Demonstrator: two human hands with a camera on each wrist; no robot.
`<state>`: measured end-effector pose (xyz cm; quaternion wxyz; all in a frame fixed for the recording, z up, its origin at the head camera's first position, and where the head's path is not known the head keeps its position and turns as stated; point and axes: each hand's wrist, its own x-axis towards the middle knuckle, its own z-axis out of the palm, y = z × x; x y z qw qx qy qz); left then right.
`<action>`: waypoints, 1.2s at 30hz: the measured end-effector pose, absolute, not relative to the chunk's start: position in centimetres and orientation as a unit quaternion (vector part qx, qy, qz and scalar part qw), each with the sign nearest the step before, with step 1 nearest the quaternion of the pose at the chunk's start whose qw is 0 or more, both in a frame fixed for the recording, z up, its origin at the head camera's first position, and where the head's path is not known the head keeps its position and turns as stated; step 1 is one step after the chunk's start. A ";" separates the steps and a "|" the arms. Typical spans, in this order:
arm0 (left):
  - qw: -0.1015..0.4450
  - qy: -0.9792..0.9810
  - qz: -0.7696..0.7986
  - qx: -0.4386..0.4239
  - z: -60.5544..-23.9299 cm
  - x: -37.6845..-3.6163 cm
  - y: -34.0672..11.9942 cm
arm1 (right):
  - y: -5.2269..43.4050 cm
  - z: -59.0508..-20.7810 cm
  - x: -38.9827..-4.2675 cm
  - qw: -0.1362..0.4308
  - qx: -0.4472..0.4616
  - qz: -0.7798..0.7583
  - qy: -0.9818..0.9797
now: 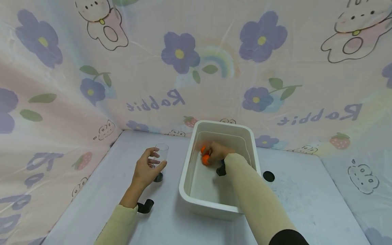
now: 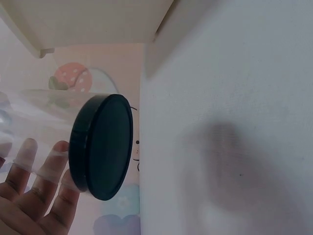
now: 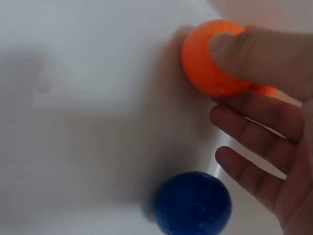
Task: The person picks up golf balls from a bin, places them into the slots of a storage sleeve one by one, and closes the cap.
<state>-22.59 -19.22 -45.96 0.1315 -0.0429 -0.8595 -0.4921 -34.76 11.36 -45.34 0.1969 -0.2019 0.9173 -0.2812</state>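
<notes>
My left hand (image 1: 152, 162) grips a clear plastic cup (image 1: 161, 152) that stands on the table left of a white bin (image 1: 187, 170). The left wrist view shows the cup's black base (image 2: 102, 147), with my fingers (image 2: 29, 188) seen through its clear wall. Reaching into the bin, my right hand (image 1: 215, 151) pinches an orange ball (image 3: 208, 61) between thumb (image 3: 259, 54) and fingers. A second orange ball (image 3: 264, 89) peeks out behind the thumb. On the bin floor below my fingers lies a blue ball (image 3: 193, 203). In the head view, two orange balls (image 1: 206, 159) show at my fingertips.
A black disc (image 1: 268, 176) lies on the white table (image 1: 306, 197) just right of the bin. Printed cloth walls (image 1: 214, 68) close off the back and both sides. Dark wrist straps (image 1: 145, 206) show at my left forearm.
</notes>
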 end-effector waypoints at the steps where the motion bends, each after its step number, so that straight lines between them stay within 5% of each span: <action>1: 0.130 -0.859 -0.493 -0.043 -45.9 -22.5 -19.2 | 11.4 -45.3 -34.7 0.196 -0.197 -0.280 0.919; 16: 0.146 -0.857 -0.489 -0.071 -44.8 -21.9 -18.6 | 12.3 -42.0 -34.0 0.213 -0.244 -0.337 0.884; 36: 0.157 -0.855 -0.482 -0.110 -42.4 -20.8 -17.8 | 13.5 -35.9 -32.3 0.154 -0.275 -0.255 0.914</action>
